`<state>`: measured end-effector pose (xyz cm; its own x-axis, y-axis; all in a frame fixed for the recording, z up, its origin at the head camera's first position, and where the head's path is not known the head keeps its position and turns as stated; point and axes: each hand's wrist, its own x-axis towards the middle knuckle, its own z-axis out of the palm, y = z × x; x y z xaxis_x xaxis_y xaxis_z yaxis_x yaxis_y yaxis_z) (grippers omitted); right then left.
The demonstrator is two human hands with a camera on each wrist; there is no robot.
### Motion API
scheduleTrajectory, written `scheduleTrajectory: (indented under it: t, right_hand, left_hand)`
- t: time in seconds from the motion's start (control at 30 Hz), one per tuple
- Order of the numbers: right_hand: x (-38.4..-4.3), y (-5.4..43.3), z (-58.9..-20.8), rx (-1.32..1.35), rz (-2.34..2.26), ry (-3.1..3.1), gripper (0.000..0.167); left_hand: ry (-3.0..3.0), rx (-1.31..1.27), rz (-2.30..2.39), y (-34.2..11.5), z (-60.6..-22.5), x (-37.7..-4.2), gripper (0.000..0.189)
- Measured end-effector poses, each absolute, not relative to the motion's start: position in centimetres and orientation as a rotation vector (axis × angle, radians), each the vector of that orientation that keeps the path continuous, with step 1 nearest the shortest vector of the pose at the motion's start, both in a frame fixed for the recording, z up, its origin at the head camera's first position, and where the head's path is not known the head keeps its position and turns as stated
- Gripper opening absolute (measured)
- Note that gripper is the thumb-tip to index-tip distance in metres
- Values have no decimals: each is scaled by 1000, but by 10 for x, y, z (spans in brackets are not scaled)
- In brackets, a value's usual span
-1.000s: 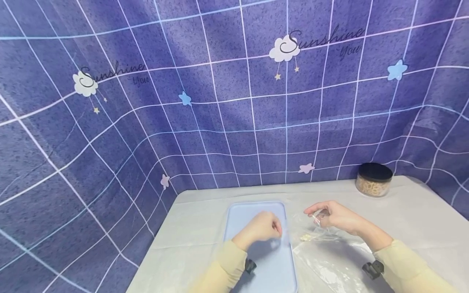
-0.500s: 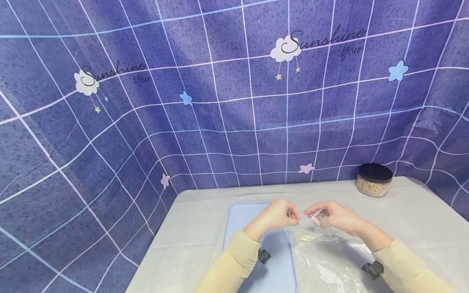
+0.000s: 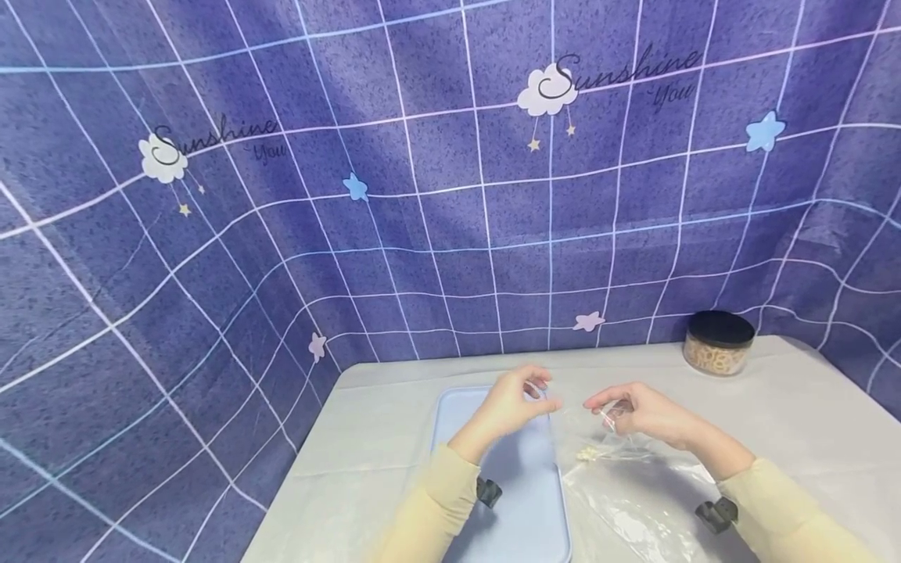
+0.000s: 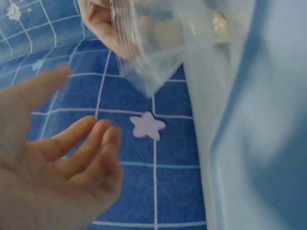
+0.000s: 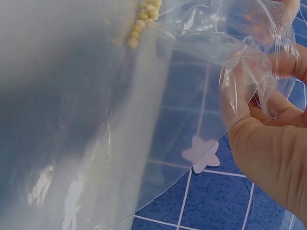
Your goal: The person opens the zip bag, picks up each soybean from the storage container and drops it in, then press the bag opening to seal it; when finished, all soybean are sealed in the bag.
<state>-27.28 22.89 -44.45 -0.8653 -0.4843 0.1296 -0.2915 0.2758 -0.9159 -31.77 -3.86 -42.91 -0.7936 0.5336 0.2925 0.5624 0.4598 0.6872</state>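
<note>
In the head view my right hand point(image 3: 651, 416) holds up the mouth of a clear zip bag point(image 3: 626, 512) over the table. The right wrist view shows thumb and fingers pinching the crumpled film below the zip strip. Small round yellow beans, like soybeans point(image 5: 144, 21), lie clustered inside the bag. My left hand point(image 3: 508, 403) hovers above the far part of a light blue tray point(image 3: 521, 500), a short way left of the bag's mouth. Its thumb stands apart from loosely bent fingers point(image 4: 88, 158), and nothing shows between them.
A clear round jar point(image 3: 718, 348) with a black lid stands at the back right, holding pale ring-shaped pieces. Grey-white cloth point(image 3: 352, 469) covers the table. A purple gridded curtain point(image 3: 450, 195) hangs behind and along both sides.
My left hand went from over the tray right to the bag's mouth with fingers together, then drew back left and spread thumb from fingers. The right hand and bag stayed put.
</note>
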Motion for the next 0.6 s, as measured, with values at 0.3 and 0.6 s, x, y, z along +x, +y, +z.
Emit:
scheduleTrajectory:
  t: [0.3,0.6]
  right_hand:
    - [-275,228,-443,-737,-1616,2403,56]
    - [-271,232,-432,-734,-1615,2467,50]
  left_hand:
    - [-2869,-1080,-1171,-49,-455,-306,45]
    - [-2707,-1028,-1333,-45,-456,-302,10]
